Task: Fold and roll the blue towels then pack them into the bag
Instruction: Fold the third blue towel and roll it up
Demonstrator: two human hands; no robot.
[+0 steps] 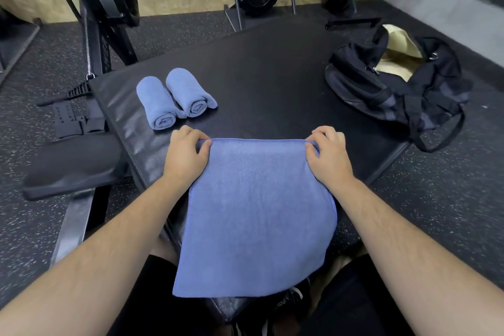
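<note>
Forearms stretch out from the bottom of the view, and both hands are on the far edge of the flat blue towel (256, 213). The left hand (188, 153) pinches the far left corner and the right hand (331, 155) pinches the far right one, fingers curled round the hem. The towel is spread on the black padded counter (272, 76), and its near end droops over the edge toward the person's lap.

Progress check: just beyond the left hand, the left roll (158, 103) and the right roll (189, 95) lie side by side, touching, so two towels are already rolled. The black duffel bag (395, 82) sits at the counter's far right corner, unzipped. Its pale lining shows and no blue is visible inside.

My read is that this is the third towel, at the folding stage. It has yet to be rolled, and none of the packing has begun.
</note>
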